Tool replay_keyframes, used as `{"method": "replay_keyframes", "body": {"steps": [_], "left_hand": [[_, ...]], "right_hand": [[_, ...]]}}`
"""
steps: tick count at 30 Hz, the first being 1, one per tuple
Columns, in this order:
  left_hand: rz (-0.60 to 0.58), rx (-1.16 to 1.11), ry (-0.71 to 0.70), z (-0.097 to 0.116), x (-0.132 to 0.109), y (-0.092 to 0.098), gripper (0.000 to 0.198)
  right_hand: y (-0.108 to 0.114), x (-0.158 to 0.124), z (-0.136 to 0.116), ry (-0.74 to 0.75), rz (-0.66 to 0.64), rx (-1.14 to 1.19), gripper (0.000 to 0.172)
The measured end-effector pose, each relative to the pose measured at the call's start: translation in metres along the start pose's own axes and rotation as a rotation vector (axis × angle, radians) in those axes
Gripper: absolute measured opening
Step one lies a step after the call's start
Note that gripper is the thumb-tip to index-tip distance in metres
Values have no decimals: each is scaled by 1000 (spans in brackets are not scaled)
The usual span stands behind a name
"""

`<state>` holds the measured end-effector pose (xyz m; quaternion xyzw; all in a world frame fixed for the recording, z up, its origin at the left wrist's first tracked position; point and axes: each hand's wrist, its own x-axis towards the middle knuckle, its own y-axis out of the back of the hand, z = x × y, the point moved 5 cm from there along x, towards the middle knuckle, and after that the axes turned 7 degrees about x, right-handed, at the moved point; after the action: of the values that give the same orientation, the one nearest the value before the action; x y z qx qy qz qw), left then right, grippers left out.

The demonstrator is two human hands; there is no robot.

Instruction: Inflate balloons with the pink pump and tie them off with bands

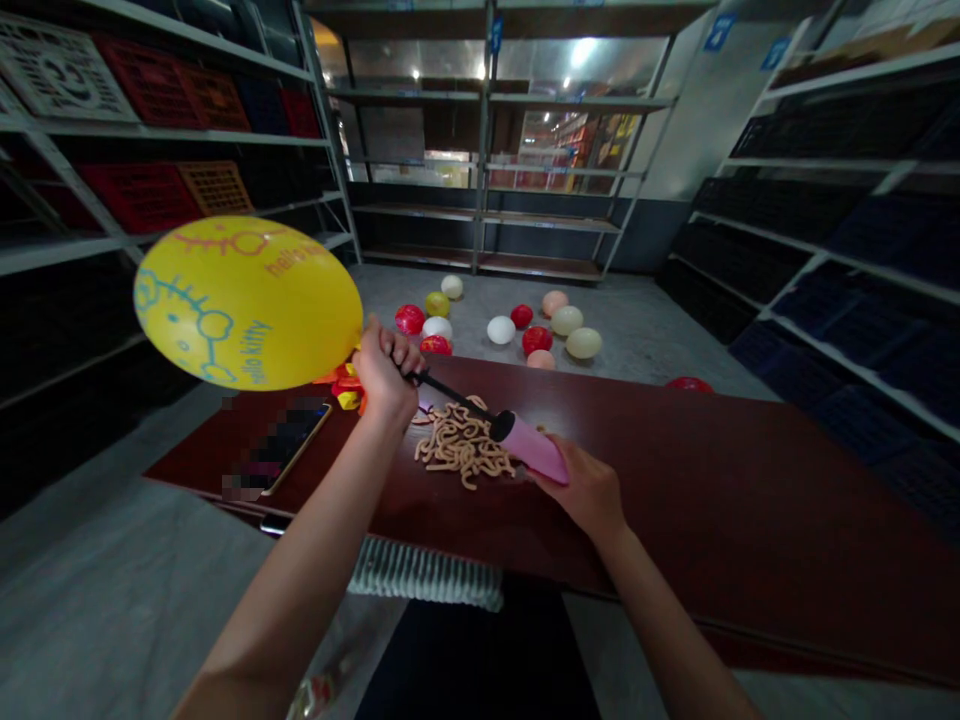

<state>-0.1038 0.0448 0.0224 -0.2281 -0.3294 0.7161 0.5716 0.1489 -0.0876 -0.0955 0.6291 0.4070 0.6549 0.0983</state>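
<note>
A big yellow balloon with blue and orange cartoon print floats at the left, its neck on the black nozzle of a pink hand pump. My left hand is closed around the balloon's neck and the nozzle tip. My right hand grips the pink pump body from below. Both hands hover over a dark red table. Under the pump lies a heap of tan rubber bands.
A phone lies at the table's left; flat red and yellow balloons sit behind my left hand. Several inflated balloons lie on the floor beyond. Metal shelving with crates lines both sides and the back.
</note>
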Motion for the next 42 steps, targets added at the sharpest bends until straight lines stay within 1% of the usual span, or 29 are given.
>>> {"method": "replay_keyframes", "body": {"steps": [3,5,7,11,13,15,17,19,22,25,28,33,37,40,42], "left_hand": [[-82,25,-33,-11,-6,-36,56],[-131,52,-26,-27,-12,-55,56],[-162,87,-11,-50,-20,-67,55],[-208,146,34,-104,-40,-80,56],[-219,165,59,-125,-47,-83,56],[-224,178,74,-136,-50,-84,55],[-224,187,95,-138,-49,-83,56],[-221,187,133,-135,-45,-81,56],[-212,174,193,-124,-39,-72,57],[-200,147,201,-107,-33,-60,57],[-166,109,178,-87,-25,-43,54],[-92,37,156,-52,-8,-8,48],[-27,1,126,-24,3,31,45],[38,-18,110,-11,10,59,44],[69,-24,114,-8,14,69,44]], "right_hand": [[2,-3,9,-93,41,3,42],[1,-5,14,-137,61,10,43],[0,-6,18,-169,76,16,43],[0,-8,25,-243,101,6,44],[1,-9,27,-277,111,1,44],[2,-9,28,-295,112,2,44],[3,-9,28,-302,104,12,43],[3,-7,27,-296,97,23,41],[3,-4,22,-264,84,37,40],[2,0,16,-213,60,42,40],[2,1,10,-155,34,22,41],[1,1,0,-35,-10,-20,46],[1,3,-9,59,-41,-43,46],[-2,5,-14,118,-69,-58,47],[-4,5,-14,134,-85,-53,47]]}}
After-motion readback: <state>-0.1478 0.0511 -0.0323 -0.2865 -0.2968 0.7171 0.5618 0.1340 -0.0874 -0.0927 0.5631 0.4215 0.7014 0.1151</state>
